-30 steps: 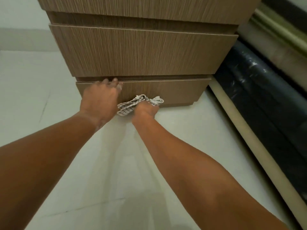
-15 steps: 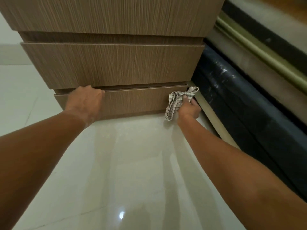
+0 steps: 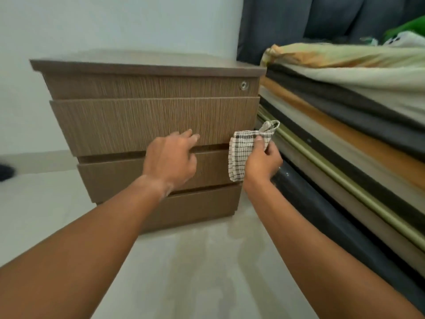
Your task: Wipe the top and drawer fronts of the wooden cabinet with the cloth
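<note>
You had the wooden cabinet (image 3: 147, 116) straight ahead of you on the pale floor (image 3: 195, 261), standing against a light wall (image 3: 115, 24), with its right side just beside a stack of mattresses and bedding (image 3: 345, 116). A dark curtain (image 3: 299, 19) hung behind that stack. The cabinet top (image 3: 142, 63) was bare and seen nearly edge-on. Below it sat a narrow front with a round metal lock (image 3: 244, 85) near its right end, then 3 drawer fronts stepped one under another.

Your left hand (image 3: 171, 161) was in front of the seam between the upper 2 drawer fronts, palm toward the wood, fingers spread loosely and holding nothing. Its fingertips (image 3: 189, 134) lay at the lower edge of the tall upper drawer front (image 3: 138, 120); whether they actually pressed the wood cannot be told.

Your right hand (image 3: 262, 162) was at the cabinet's right front corner, fingers curled and pinching the checked cloth (image 3: 241, 153), thumb on top of the fabric. The cloth hung folded from that grip, covering the right end of the middle drawer front (image 3: 110, 178), and its hanging loop (image 3: 272, 125) stuck up toward the mattresses. Whether the cloth touched the wood is unclear. The lowest drawer front (image 3: 202, 203) was partly hidden behind your left forearm.
</note>
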